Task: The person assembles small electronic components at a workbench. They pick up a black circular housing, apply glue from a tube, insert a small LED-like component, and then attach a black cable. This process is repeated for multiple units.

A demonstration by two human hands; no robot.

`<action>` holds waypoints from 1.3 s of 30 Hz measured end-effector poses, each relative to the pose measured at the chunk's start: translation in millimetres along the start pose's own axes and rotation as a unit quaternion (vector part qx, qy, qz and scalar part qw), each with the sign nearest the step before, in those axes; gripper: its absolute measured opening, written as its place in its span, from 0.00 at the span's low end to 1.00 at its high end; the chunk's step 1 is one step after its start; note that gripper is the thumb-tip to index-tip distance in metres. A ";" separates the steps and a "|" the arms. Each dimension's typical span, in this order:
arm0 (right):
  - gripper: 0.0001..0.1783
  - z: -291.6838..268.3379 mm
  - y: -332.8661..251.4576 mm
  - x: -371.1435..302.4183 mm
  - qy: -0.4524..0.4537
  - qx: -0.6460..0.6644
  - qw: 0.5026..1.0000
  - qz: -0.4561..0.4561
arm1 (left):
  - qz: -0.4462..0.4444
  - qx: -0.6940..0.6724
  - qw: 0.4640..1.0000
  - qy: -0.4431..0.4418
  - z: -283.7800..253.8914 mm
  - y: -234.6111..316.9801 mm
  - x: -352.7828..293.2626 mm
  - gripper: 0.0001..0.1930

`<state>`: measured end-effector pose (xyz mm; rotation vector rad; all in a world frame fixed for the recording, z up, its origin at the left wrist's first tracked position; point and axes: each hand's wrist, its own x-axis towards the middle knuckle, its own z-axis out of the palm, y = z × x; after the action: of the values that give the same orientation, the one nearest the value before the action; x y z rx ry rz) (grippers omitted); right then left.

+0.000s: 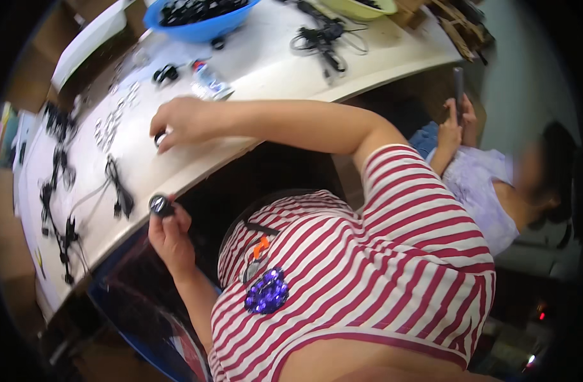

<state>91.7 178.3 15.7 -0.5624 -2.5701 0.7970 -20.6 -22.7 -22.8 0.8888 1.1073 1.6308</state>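
A long white surface (279, 73) curves in front of a person in a red-and-white striped top (368, 274), while at right a second person (486, 184) stays close by in a pale top. On the far side of the surface sits a blue basin (202, 32) heaped with black parts; to its right is a pale yellow basin (356, 11) with dark contents. Black cables (47, 191) sprawl along the left end, and a separate cable bundle (330, 35) lies between the yellow basin and the near edge. The striped-top wearer's right grip (188, 121) hangs low over the surface, thumb and fingers pinched, and the left grip (170, 239) is raised by the near edge, fingers curled. A white-and-blue packet (208, 81) lies just beyond the right wrist, beside black pieces (166, 74). The left grip clasps a dark round piece (159, 205) with a pale mark on top; the right grip holds a smaller black-and-white piece (159, 137), partly hidden by the fingers. Tiny clear pieces (116, 114) lie scattered to its left.
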 end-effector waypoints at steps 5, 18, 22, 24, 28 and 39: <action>0.17 -31.5 -37.4 -42.8 0.010 0.168 0.984 -0.062 | -0.044 0.093 0.995 -0.004 13.2 3.4 -1.1 0.12; 0.16 -22.8 -65.3 -60.3 -0.015 0.103 0.983 -0.151 | -0.031 0.053 0.997 -0.053 18.2 -0.1 -4.7 0.10; 0.17 -21.4 -64.2 -58.0 -0.038 0.129 0.978 -0.161 | -0.042 0.050 0.996 -0.067 17.2 2.0 -5.8 0.08; 0.18 -29.2 -64.1 -60.4 -0.079 0.149 0.976 -0.140 | -0.061 0.094 0.990 -0.087 19.2 4.8 -0.4 0.08; 0.17 -29.8 -62.1 -67.9 -0.080 0.223 0.966 -0.102 | -0.068 0.112 0.988 -0.083 29.0 11.9 -2.8 0.11; 0.18 -35.4 -52.2 -82.5 -0.089 0.068 0.981 -0.161 | -0.014 0.138 0.982 -0.131 34.1 -6.2 5.7 0.12</action>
<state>164.5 114.9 53.9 -0.0309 -2.6421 0.9300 10.6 -7.4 -17.2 1.2245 1.1688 1.3108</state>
